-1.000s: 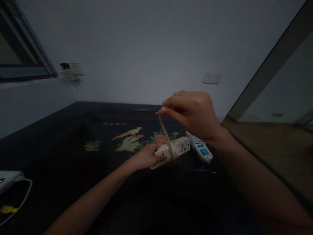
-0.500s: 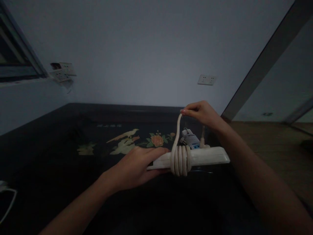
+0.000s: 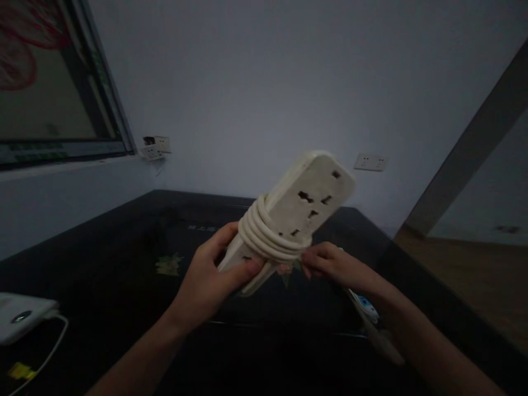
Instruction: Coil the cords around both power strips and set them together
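My left hand (image 3: 210, 280) grips the lower end of a white power strip (image 3: 307, 201), which is lifted off the table and tilted up towards me, sockets facing the camera. Its white cord (image 3: 264, 236) is wound in several turns round the strip's middle. My right hand (image 3: 330, 265) is closed in a pinch just below the coil, at the cord's end, which is hidden by the fingers. A second white strip with blue sockets (image 3: 365, 308) lies on the table under my right wrist.
The black table (image 3: 124, 264) has a painted flower and bird pattern. A white device with a cable (image 3: 22, 319) lies at the near left. Wall sockets (image 3: 370, 161) sit on the back wall, others (image 3: 154, 147) near a window frame at left.
The power strip has been lifted from the table and tilted up. My right hand has come down from holding the cord up high to pinching beneath the coil. The cord is now fully wound.
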